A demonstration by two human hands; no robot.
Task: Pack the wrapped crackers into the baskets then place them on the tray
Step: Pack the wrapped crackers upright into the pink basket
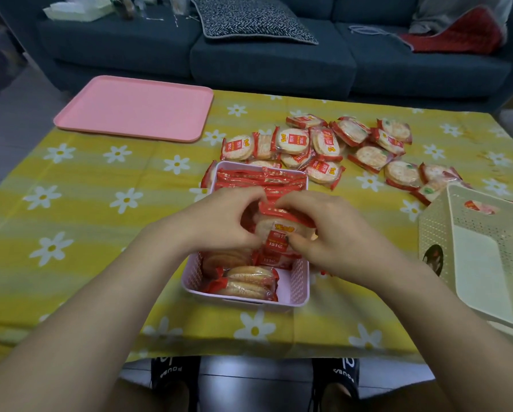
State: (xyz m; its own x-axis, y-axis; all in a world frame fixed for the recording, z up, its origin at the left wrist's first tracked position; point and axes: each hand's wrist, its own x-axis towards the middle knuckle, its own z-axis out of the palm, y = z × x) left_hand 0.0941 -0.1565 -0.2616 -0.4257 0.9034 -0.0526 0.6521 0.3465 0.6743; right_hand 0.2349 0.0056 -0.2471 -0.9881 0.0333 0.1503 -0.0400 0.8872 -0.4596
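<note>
A pink basket (298,285) stands in front of me on the table, partly filled with red-wrapped crackers set on edge at its far end and more lying at its near end. Over its middle, my left hand (219,221) and my right hand (323,233) together grip a small stack of wrapped crackers (279,230), fingers curled round its sides. A loose pile of wrapped crackers (323,147) lies on the cloth beyond the basket. A cream basket (436,230) sits tilted at the right edge with one cracker pack inside. The pink tray (136,110) lies at the far left.
The table wears a yellow cloth with white daisies (71,218). A dark sofa (264,60) with a patterned cushion and a red cloth runs behind the table. My feet in black shoes show below the table's near edge.
</note>
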